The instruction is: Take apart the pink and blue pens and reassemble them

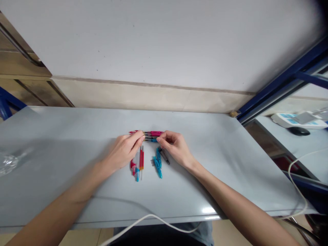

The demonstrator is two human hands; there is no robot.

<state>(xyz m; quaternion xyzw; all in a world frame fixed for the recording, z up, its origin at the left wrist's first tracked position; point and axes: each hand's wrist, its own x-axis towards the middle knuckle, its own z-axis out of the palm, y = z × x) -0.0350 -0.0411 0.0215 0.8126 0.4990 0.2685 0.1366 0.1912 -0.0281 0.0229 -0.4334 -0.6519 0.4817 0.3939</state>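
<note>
Several pens and pen parts lie side by side between my hands, with a pink barrel on the far side and a blue one on the near side. My left hand is closed over their left ends, thumb and fingers together. My right hand pinches at the end of the blue barrel. Nearer me are red refills, a red-capped clear part and a blue-tipped clear part. Below my right hand lie blue barrels and a dark grey barrel.
A grey table meets the wall at the back. Clear plastic lies at the far left. A white cable crosses the front edge. Beyond the blue frame at the right are a black mouse and a white device.
</note>
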